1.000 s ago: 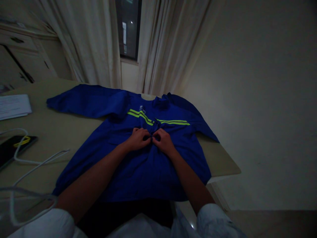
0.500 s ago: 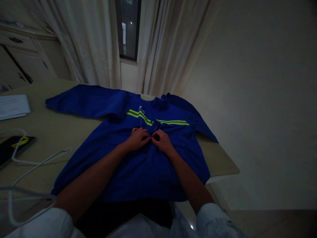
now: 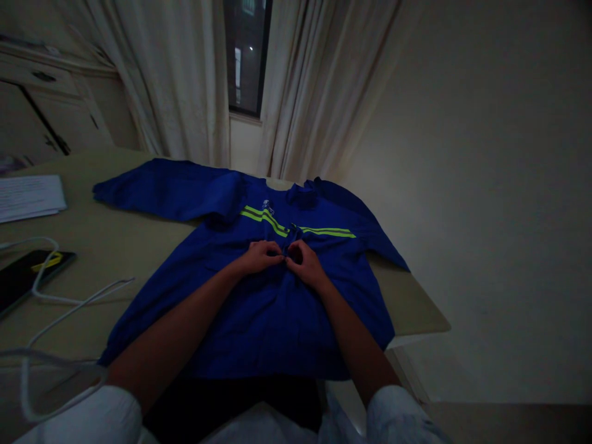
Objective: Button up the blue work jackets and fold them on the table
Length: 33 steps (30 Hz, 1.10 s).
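A blue work jacket (image 3: 277,320) with yellow-green stripes across the chest lies spread out, front up, its collar towards the window. My left hand (image 3: 259,256) pinches the cloth at the front opening, just below the stripes. Facing it, my right hand (image 3: 306,264) pinches the other side of the same opening, thumb and finger almost touching those of the left. Whatever small fastener sits between the fingertips is too dark and small to make out. One sleeve stretches out to the left; the other hangs down to the right near the table edge.
The jacket lies on a beige table (image 3: 152,243). To the left are papers (image 3: 32,197), a dark phone (image 3: 28,280) with something yellow on it, and a loose white cable (image 3: 83,302). Beyond stand curtains (image 3: 194,80), a window and a cabinet (image 3: 60,105); a wall rises on the right.
Both hands stay at the jacket's front opening with their fingers shifted slightly. The whole view has moved a little, so things appear slightly further right.
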### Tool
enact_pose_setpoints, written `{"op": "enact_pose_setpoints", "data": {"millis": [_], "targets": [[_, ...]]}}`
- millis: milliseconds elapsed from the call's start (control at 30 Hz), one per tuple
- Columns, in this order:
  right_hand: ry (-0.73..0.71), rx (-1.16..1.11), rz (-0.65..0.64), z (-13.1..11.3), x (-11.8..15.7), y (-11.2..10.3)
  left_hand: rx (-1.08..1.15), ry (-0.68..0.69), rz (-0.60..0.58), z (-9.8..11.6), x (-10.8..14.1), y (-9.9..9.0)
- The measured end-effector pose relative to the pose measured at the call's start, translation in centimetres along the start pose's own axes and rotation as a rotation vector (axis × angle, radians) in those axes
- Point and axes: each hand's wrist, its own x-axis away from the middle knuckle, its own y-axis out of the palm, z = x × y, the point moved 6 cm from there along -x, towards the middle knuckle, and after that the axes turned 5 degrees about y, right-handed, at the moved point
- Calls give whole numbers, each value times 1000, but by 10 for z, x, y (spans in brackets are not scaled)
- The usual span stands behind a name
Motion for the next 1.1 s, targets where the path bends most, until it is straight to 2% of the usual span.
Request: {"op": "enact_pose_setpoints", "data": {"millis": [133, 233, 300, 367, 433, 567, 633, 733, 800, 900, 1000, 1033, 1100], "targets": [[-39, 90, 21, 1, 0, -2, 56, -43, -67, -3, 0, 1], [-43, 334, 170, 5, -1, -7, -136, -20, -6, 5, 6, -1], [32, 505, 225, 14, -5, -10, -310, 2, 63, 10, 11, -1], [134, 601, 157, 30, -16, -8, -434, -15, 64, 8, 12, 2], [188, 645, 36, 46, -33, -6, -500, -45, -1, -2, 4, 5], [202, 701, -58, 71, -77, -13, -536, -75, -80, -26, -30, 0], [212, 712, -58, 81, -98, -17, -546, -89, -43, -32, -48, -7], [202, 705, -16, 87, -119, -23, -614, -45, 107, -25, -65, -15], [172, 686, 33, 86, -125, -26, -652, -6, 152, -16, -65, -14], [115, 644, 151, 74, -122, -33, -628, 11, 55, -14, -51, -5], [-27, 578, 244, 45, -107, -35, -566, 74, -18, -18, -27, -3], [-101, 542, 216, 33, -100, -30, -553, 94, -7, -20, -20, -6], [-254, 457, 29, 10, -81, -10, -540, 104, 24, -23, -10, -11]]}}
